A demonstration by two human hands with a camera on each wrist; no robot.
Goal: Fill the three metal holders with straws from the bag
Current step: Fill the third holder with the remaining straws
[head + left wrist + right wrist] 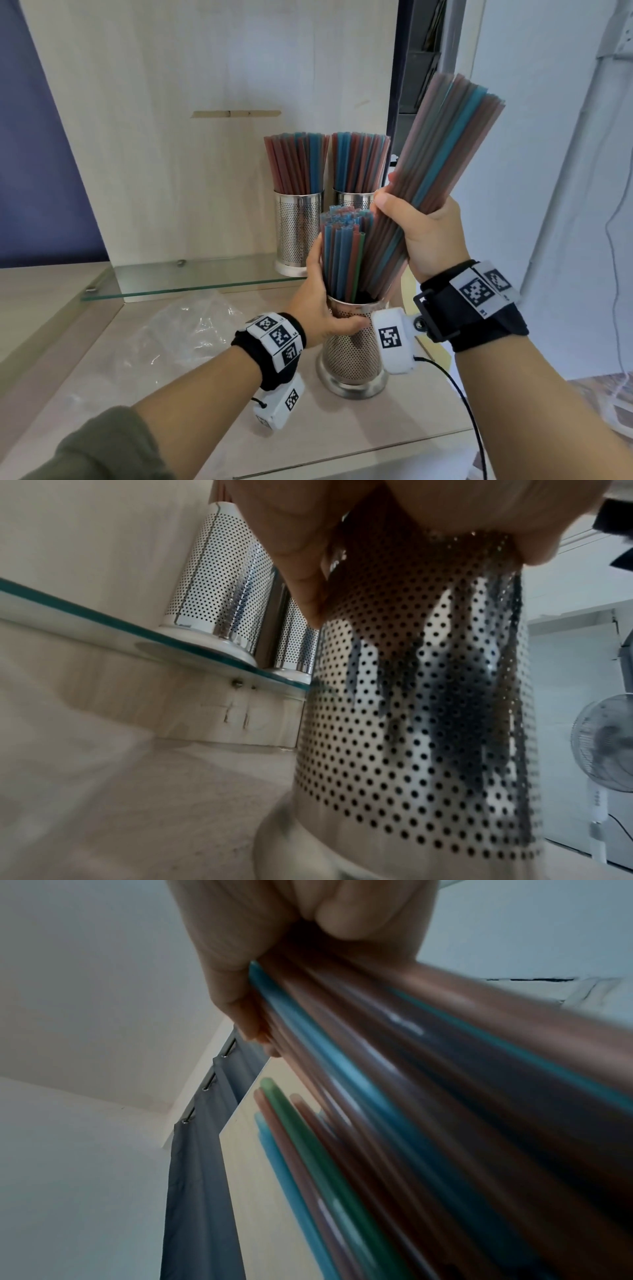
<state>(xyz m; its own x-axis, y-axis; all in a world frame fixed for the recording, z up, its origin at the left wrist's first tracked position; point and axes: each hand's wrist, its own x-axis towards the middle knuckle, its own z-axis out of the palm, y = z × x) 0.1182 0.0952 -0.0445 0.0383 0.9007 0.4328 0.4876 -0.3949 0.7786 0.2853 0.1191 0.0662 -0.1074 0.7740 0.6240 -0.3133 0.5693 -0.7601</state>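
— What did you see at the counter?

— 3 perforated metal holders. The near holder (352, 346) stood on the wooden counter (178, 370), already partly filled with upright blue, red and green straws (342, 253).

— And the hands?

— The left hand (320, 305) wrapped around the near holder's rim, fingers curled onto the metal and up against the standing straws. The right hand (428, 240) gripped a thick bundle of straws (442, 150), fingers closed tight around its middle. The bundle leaned up and to the right, its lower ends dipping into the near holder's mouth beside the straws already there.

— The other 2?

— Both sat side by side on a glass shelf (191, 277) behind the near one, against a pale wooden panel (205, 85). The left rear holder (298, 233) was packed with red and blue straws fanning out above its rim. The right rear holder (354, 200) was likewise full, though the bundle and right hand hid most of its body.

— Where was the bag?

— A crumpled clear plastic bag (171, 335) lay flat on the counter, left of the near holder and under the left forearm. I couldn't tell whether any straws were inside it.

— Anything else?

— A standing fan (603, 739) showed off to the right in the left wrist view.
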